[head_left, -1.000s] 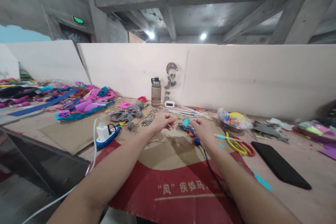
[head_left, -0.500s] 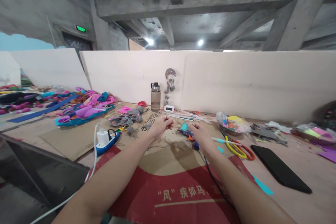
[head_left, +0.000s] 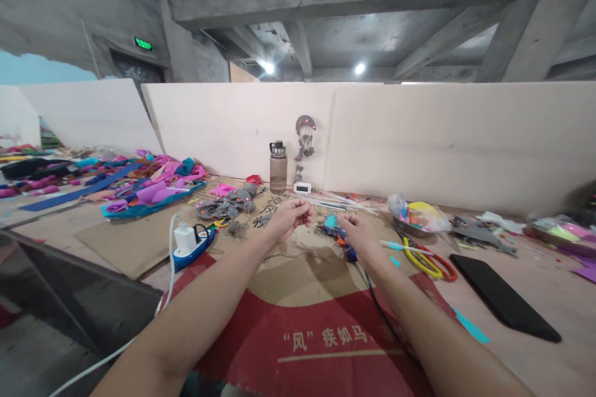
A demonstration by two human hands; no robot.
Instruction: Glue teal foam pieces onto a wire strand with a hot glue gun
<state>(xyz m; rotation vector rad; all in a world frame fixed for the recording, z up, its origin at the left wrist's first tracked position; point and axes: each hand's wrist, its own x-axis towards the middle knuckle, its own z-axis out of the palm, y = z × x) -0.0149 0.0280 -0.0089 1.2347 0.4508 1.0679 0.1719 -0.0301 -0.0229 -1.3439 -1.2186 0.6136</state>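
My left hand (head_left: 291,221) is closed in a pinch above the cardboard sheet (head_left: 284,282); whatever its fingers hold is too small to make out. To its right, my right hand (head_left: 354,232) is also pinched, beside a small teal piece (head_left: 331,221). It cannot be told whether the fingers touch that piece. Blue and orange bits (head_left: 336,234) lie under and left of my right hand. Grey felt pieces with pink dots (head_left: 226,205) are heaped to the left. A grey moon-shaped hanging (head_left: 306,127) is on the white board behind.
A bottle (head_left: 278,167) and small white clock (head_left: 302,188) stand at the back. Left are a blue power strip (head_left: 193,248) and colourful felt (head_left: 158,192). Right are yellow and red scissors (head_left: 431,262), a black phone (head_left: 505,298) and a metal bowl (head_left: 416,223). A black cable runs beneath my right arm.
The view has shifted slightly, so most things sit a little further right. Both hands keep nearly the same pinched poses and spacing.
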